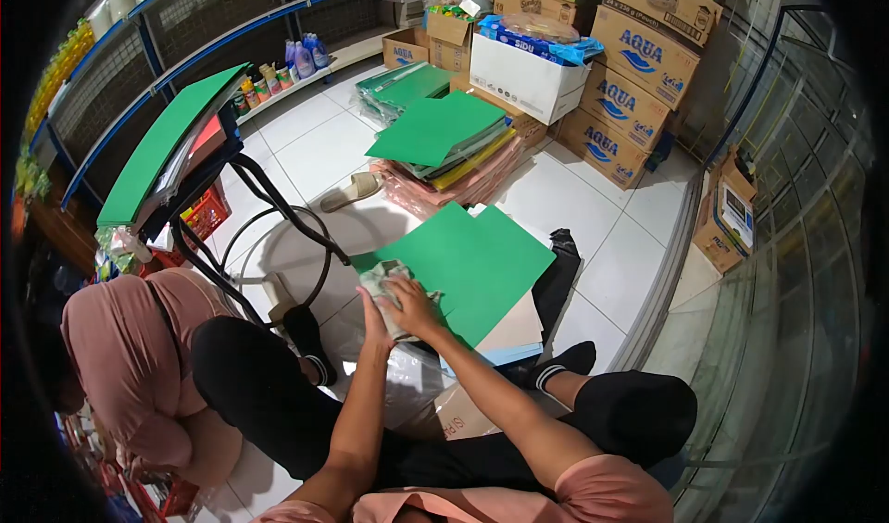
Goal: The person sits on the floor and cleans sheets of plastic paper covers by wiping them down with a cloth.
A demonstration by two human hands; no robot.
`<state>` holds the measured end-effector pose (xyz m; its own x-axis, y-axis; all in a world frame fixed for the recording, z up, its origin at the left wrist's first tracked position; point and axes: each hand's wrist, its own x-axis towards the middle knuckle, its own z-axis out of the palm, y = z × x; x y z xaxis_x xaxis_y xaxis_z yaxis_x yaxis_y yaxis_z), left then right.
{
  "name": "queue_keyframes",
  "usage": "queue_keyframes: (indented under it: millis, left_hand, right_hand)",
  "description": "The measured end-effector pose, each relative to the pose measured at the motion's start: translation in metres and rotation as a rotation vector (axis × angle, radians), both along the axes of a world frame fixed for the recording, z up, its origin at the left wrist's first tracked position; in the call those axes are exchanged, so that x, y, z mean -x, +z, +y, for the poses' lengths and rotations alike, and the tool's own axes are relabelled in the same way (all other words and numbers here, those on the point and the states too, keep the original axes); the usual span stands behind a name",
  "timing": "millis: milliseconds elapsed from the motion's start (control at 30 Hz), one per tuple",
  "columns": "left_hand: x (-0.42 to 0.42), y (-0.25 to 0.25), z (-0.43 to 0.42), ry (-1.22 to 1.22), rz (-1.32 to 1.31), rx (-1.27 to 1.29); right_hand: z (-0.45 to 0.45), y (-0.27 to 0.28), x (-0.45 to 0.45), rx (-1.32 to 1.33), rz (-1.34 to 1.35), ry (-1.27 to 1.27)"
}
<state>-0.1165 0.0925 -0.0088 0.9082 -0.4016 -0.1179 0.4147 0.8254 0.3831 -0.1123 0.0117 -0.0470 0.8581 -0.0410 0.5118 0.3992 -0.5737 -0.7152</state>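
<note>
Angling inward, left hand (374, 314) and right hand (413, 311) clasp a pale cloth (378, 279).

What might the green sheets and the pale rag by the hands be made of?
Green sheets: probably card, possibly plastic; smooth and matte, judging by their even surface and crisp edges.
Pale rag: seemingly fabric, dull, given its crumpled folds; fibre unclear.

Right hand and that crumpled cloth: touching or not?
Touching. The head view shows the right hand with its fingers lying directly on the crumpled cloth, no gap between them.
</note>
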Motion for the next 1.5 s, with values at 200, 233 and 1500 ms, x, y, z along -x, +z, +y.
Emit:
queue_keyframes:
  millis: [200, 233, 1500]
  left_hand:
    - [0.007, 0.013, 0.0, -0.059, 0.091, 0.011]
    - [0.002, -0.009, 0.003, -0.084, 0.136, -0.117]
    - [-0.021, -0.069, 0.015, -0.082, 0.333, -0.654]
  right_hand:
    - [-0.008, 0.02, 0.001, 0.221, 0.1, -0.065]
    - [-0.016, 0.022, 0.003, 0.272, 0.116, -0.105]
    - [-0.126, -0.014, -0.006, 0.589, 0.322, -0.766]
